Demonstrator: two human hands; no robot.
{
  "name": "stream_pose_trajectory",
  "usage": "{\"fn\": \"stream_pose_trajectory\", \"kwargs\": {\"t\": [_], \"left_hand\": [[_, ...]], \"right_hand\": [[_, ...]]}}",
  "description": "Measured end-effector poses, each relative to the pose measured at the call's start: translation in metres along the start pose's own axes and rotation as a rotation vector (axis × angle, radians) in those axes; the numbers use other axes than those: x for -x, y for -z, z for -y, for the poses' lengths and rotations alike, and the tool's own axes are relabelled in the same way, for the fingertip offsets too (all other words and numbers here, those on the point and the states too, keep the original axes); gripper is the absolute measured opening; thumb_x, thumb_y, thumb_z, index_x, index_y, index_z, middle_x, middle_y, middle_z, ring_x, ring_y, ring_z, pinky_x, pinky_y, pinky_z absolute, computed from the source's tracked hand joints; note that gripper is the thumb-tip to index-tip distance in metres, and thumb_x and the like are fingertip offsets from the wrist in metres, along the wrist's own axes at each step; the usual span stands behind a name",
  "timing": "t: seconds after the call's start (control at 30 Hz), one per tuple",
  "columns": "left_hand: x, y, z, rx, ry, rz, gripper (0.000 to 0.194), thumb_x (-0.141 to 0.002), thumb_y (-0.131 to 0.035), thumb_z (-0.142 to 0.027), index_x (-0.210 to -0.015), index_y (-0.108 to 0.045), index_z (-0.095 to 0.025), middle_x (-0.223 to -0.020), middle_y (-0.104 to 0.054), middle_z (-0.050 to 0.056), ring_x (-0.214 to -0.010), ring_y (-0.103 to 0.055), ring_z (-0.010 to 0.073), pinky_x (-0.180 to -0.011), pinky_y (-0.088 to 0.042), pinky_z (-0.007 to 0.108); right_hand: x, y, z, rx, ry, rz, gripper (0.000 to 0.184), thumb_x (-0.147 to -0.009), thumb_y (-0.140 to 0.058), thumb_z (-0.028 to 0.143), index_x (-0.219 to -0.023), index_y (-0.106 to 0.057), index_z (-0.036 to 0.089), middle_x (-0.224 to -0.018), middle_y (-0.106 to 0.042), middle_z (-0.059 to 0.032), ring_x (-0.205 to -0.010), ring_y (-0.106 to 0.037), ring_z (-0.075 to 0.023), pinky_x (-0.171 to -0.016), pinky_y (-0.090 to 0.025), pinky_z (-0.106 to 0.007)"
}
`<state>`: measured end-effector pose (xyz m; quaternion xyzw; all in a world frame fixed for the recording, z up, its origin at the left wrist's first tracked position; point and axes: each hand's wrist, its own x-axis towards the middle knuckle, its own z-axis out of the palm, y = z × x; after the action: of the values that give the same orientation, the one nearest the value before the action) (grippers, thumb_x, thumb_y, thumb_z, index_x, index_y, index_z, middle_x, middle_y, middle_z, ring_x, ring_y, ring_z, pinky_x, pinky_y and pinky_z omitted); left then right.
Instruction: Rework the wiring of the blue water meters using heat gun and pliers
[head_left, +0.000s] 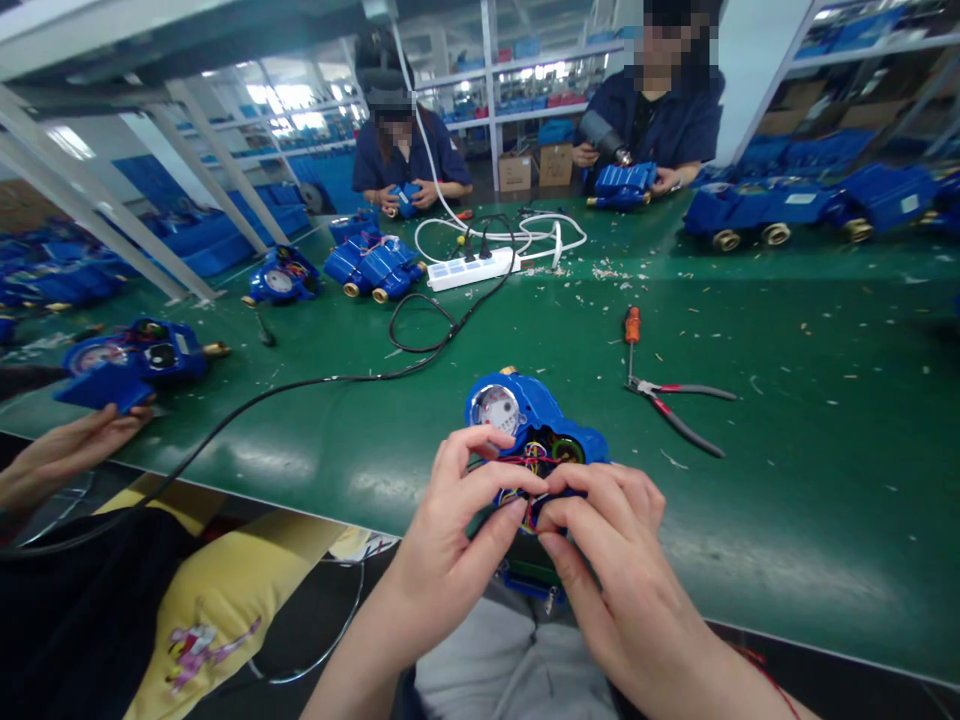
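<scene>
The blue meter (534,405) sat between both hands, just over the near edge of the green bench (787,520) — its long axis slanting from the dial (496,409) at upper left down to the right. The left hand (446,540) was nearer the dial; the right hand (611,550) lay on the lower right side. Their fingers (495,480) came together, pressed onto the coloured wires (534,462) in the open housing. One pair of pliers (671,410) and one screwdriver (632,330) lay to the right. Five more meters (281,275) stood along the bench to the left — a co-worker's hand (82,440) near the closest.
</scene>
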<state>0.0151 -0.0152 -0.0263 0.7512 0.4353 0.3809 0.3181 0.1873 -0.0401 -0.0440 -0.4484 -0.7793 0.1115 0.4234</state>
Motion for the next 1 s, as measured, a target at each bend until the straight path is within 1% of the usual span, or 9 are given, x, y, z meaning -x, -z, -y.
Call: {"fn": "stream_pose_trajectory", "kwargs": {"t": [0.1, 0.2, 0.3, 0.43, 0.53, 0.63, 0.7, 0.87, 1.0], "left_hand": [[-0.002, 0.006, -0.001, -0.121, -0.038, 0.188, 0.024, -0.096, -0.044, -0.017, -0.102, -0.062, -0.031, -0.130, -0.043, 0.002, -0.130, -0.035, 0.0193, -0.106, -0.030, 0.035], [-0.005, 0.009, 0.002, -0.205, -0.038, 0.254, 0.020, -0.097, -0.042, -0.021, -0.094, -0.060, -0.028, -0.133, -0.039, 0.002, -0.132, -0.032, 0.0219, -0.105, -0.029, 0.039], [-0.006, 0.009, 0.005, -0.169, 0.005, 0.279, 0.020, -0.098, -0.039, -0.023, -0.088, -0.056, -0.025, -0.131, -0.039, 0.003, -0.131, -0.033, 0.0214, -0.105, -0.030, 0.038], [-0.004, 0.005, 0.004, -0.049, 0.060, 0.245, 0.017, -0.100, -0.036, -0.024, -0.088, -0.050, -0.024, -0.125, -0.042, 0.003, -0.127, -0.037, 0.0164, -0.105, -0.030, 0.030], [-0.002, 0.003, 0.001, -0.004, 0.066, 0.206, 0.018, -0.100, -0.036, -0.024, -0.086, -0.048, -0.024, -0.117, -0.044, 0.002, -0.124, -0.039, 0.0144, -0.102, -0.031, 0.025], [0.000, 0.000, -0.001, -0.001, 0.057, 0.171, 0.018, -0.100, -0.036, -0.024, -0.087, -0.048, -0.024, -0.114, -0.046, 0.003, -0.122, -0.040, 0.0155, -0.102, -0.030, 0.025], [0.001, -0.002, -0.003, 0.010, 0.064, 0.149, 0.018, -0.100, -0.035, -0.024, -0.088, -0.049, -0.024, -0.114, -0.047, 0.004, -0.120, -0.041, 0.0161, -0.100, -0.031, 0.026], [0.005, -0.006, -0.006, 0.094, 0.094, 0.070, 0.015, -0.099, -0.039, -0.023, -0.087, -0.049, -0.024, -0.110, -0.048, 0.004, -0.116, -0.045, 0.0161, -0.096, -0.034, 0.024], [0.007, -0.009, -0.005, 0.123, 0.088, 0.030, 0.015, -0.098, -0.041, -0.022, -0.086, -0.050, -0.024, -0.109, -0.049, 0.003, -0.115, -0.045, 0.0157, -0.096, -0.035, 0.024]], "right_hand": [[0.004, -0.001, -0.001, -0.002, -0.008, -0.010, 0.016, -0.090, -0.047, 0.005, -0.091, -0.055, 0.019, -0.109, -0.051, -0.0068, -0.104, -0.041, -0.0211, -0.091, -0.029, -0.038], [0.008, 0.001, -0.003, 0.023, -0.008, -0.022, 0.016, -0.089, -0.046, 0.004, -0.090, -0.053, 0.018, -0.111, -0.046, -0.0081, -0.105, -0.039, -0.0216, -0.090, -0.028, -0.038], [0.009, 0.004, -0.005, 0.058, -0.005, -0.016, 0.015, -0.090, -0.045, 0.005, -0.089, -0.052, 0.018, -0.110, -0.044, -0.0088, -0.106, -0.038, -0.0223, -0.089, -0.027, -0.039], [0.007, 0.005, -0.006, 0.045, -0.027, -0.041, 0.015, -0.091, -0.047, 0.007, -0.087, -0.055, 0.019, -0.110, -0.047, -0.0079, -0.106, -0.039, -0.0228, -0.089, -0.027, -0.040], [0.002, 0.003, -0.004, 0.042, -0.001, -0.105, 0.011, -0.089, -0.054, 0.011, -0.090, -0.060, 0.020, -0.109, -0.054, -0.0061, -0.104, -0.042, -0.0230, -0.090, -0.028, -0.041], [-0.004, 0.000, -0.001, 0.061, 0.047, -0.189, 0.009, -0.089, -0.059, 0.014, -0.091, -0.062, 0.021, -0.101, -0.061, -0.0036, -0.098, -0.046, -0.0215, -0.091, -0.029, -0.042], [-0.006, 0.000, 0.000, 0.057, 0.056, -0.211, 0.009, -0.088, -0.060, 0.014, -0.088, -0.064, 0.022, -0.096, -0.065, -0.0017, -0.094, -0.048, -0.0202, -0.091, -0.029, -0.042], [-0.009, 0.001, 0.003, 0.010, 0.039, -0.178, 0.009, -0.085, -0.065, 0.015, -0.086, -0.066, 0.024, -0.095, -0.068, 0.0003, -0.094, -0.050, -0.0199, -0.092, -0.029, -0.042], [-0.012, 0.000, 0.004, -0.033, 0.034, -0.176, 0.011, -0.086, -0.061, 0.012, -0.084, -0.063, 0.022, -0.097, -0.066, -0.0003, -0.097, -0.048, -0.0202, -0.091, -0.030, -0.041]]}}
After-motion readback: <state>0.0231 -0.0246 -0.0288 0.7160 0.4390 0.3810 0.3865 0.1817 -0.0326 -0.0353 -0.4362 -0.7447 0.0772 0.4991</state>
